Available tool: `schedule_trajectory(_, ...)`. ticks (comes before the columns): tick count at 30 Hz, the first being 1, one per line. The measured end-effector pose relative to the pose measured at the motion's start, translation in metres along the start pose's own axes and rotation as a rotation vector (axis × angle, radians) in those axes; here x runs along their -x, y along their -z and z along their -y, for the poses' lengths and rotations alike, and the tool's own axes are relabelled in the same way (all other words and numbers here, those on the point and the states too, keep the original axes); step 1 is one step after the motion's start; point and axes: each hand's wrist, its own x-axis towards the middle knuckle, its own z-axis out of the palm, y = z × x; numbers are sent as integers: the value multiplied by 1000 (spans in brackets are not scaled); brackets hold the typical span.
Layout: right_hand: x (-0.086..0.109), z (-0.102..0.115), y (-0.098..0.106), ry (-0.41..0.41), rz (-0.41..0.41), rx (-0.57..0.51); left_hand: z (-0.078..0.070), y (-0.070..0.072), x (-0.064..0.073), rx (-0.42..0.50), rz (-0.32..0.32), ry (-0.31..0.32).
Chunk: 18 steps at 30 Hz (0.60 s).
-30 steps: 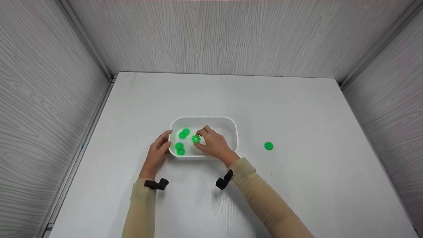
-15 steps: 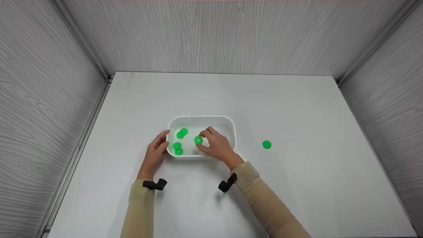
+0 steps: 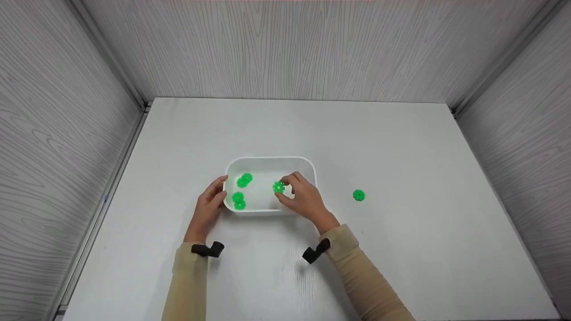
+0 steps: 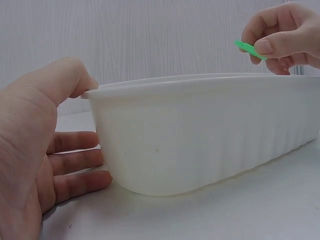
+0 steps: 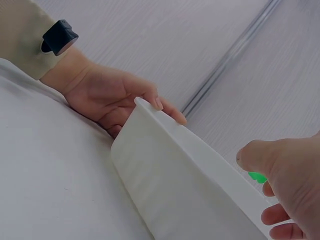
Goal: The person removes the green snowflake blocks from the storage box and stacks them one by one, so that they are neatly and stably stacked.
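Observation:
A white plastic bin (image 3: pixel 267 212) stands on the table. My left hand (image 3: pixel 208 209) holds its left end. In the left wrist view, the thumb (image 4: pixel 65 77) hooks over the rim and the other fingers (image 4: pixel 75 162) lie against the outer wall. My right hand (image 3: pixel 307 198) pinches a green notched snowflake disc (image 3: pixel 278 187) between thumb and fingertips, above the inside of the bin. From the right wrist, only a sliver of that disc (image 5: pixel 257 177) shows behind the thumb. Green discs lie in two overlapping groups, an upper group (image 3: pixel 244 180) and a lower group (image 3: pixel 239 200), at the bin's left end.
Another green snowflake disc (image 3: pixel 358 195) lies alone on the white table (image 3: pixel 401 249), right of the bin. Grey wood-grain panels (image 3: pixel 285 49) wall the table at the back and both sides. A black wrist mount (image 3: pixel 316 250) sits on each sleeve.
My right hand has shifted right across the bin with the green snowflake disc still pinched. My left hand keeps its hold on the bin's end. The camera view has drifted slightly.

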Motion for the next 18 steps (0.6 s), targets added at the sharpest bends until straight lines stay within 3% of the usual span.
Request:
schedule_trajectory(11, 8, -7, 17, -61, -48, -19, 6, 1, -2, 51, -9, 8)
schedule_trajectory(18, 15, -13, 26, -95, -93, -64, 0, 0, -1, 13, -10, 17)
